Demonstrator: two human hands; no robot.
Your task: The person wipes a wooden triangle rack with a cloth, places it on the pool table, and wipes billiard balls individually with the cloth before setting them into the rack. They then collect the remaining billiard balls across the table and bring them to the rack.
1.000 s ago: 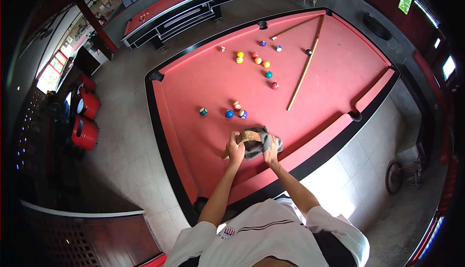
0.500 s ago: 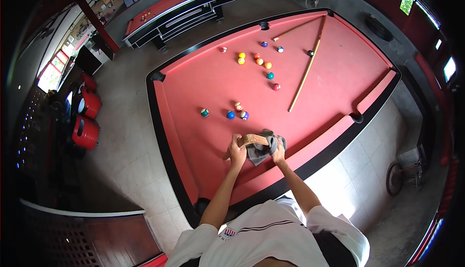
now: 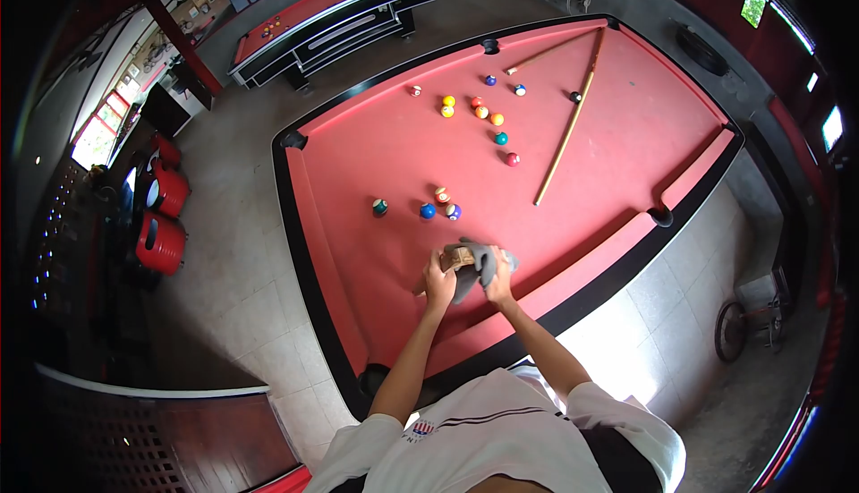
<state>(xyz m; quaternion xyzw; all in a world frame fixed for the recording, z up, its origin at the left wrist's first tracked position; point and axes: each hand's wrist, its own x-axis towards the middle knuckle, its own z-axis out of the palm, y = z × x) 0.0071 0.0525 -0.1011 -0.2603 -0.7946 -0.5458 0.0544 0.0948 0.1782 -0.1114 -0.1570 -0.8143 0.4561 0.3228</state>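
Over the near part of the pink pool table, both hands are at work on one wooden piece. My left hand is closed around this wooden piece, which looks like a ball rack seen edge-on; part of it is hidden behind the fingers. My right hand grips a dark grey cloth and presses it over the wood's right end. Beyond the hands lie a blue ball, a purple-and-white ball, an orange-striped ball and a green-striped ball.
Several more balls, among them a red ball and a black ball, lie farther up the cloth. A cue rests there, with another cue behind. A second pool table stands beyond; red chairs are left.
My right hand has moved left and slightly up with the cloth, closer to my left hand. The cloth is bunched tighter and covers more of the wood, which has turned slightly.
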